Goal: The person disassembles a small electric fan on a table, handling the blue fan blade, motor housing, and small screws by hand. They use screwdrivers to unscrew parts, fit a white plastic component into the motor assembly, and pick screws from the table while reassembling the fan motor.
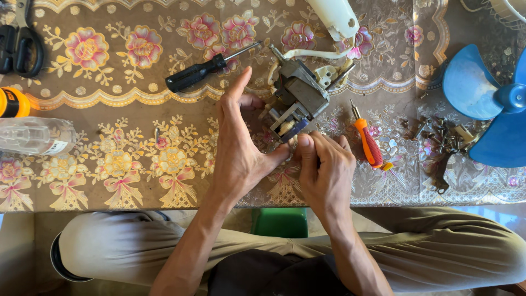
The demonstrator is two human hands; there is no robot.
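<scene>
A grey metal fan motor (298,96) with white wires lies on the flowered tablecloth (137,164). My left hand (238,145) rests against the motor's left side, fingers stretched up and thumb pressed to its near end. My right hand (326,164) is curled just below the motor, its thumb and fingertips pinching at the motor's lower edge beside my left thumb. Whether a small part sits between the fingers is hidden.
A black-handled screwdriver (200,71) lies up left of the motor, an orange-handled one (370,143) to its right. Loose screws and small parts (438,137) lie beside a blue fan blade (487,104). Scissors (19,41), a clear bottle (35,136) and a white housing (337,17) lie around.
</scene>
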